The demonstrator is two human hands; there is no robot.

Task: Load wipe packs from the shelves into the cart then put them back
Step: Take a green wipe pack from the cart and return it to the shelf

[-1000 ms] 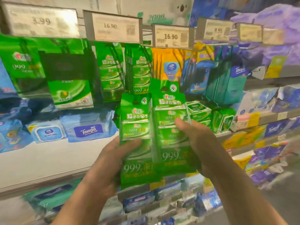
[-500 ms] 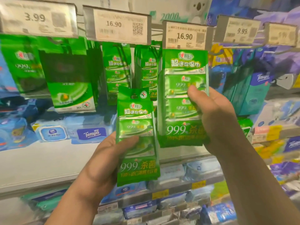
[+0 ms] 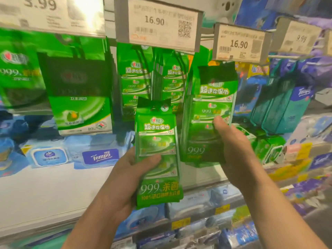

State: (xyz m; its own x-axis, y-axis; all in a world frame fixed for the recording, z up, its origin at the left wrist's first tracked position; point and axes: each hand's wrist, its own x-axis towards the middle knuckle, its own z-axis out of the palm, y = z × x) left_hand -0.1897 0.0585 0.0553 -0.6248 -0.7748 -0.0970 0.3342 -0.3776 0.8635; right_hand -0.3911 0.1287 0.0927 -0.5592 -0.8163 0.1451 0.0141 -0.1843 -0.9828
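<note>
Two tall green wipe packs are in my hands in front of the shelf. My left hand (image 3: 125, 178) grips the nearer green wipe pack (image 3: 158, 141) upright, thumb across its front. My right hand (image 3: 231, 146) holds the second green wipe pack (image 3: 210, 97) higher up, with its top just under the right 16.90 price tag (image 3: 239, 44); whether it hangs on the peg is hidden. More of the same green packs (image 3: 136, 81) hang on pegs behind, under the middle 16.90 tag (image 3: 156, 22).
A larger green pack (image 3: 79, 97) hangs to the left under the 3.99 tag (image 3: 41, 6). Blue Tempo packs (image 3: 100, 155) lie on the white shelf (image 3: 45, 191) below. Teal and blue boxes (image 3: 280, 106) hang at the right. Lower shelves hold more blue packs (image 3: 197, 203).
My right hand lifted its pack from beside the other one up under the right 16.90 tag. My left hand kept its pack low, and the view moved closer to the shelf.
</note>
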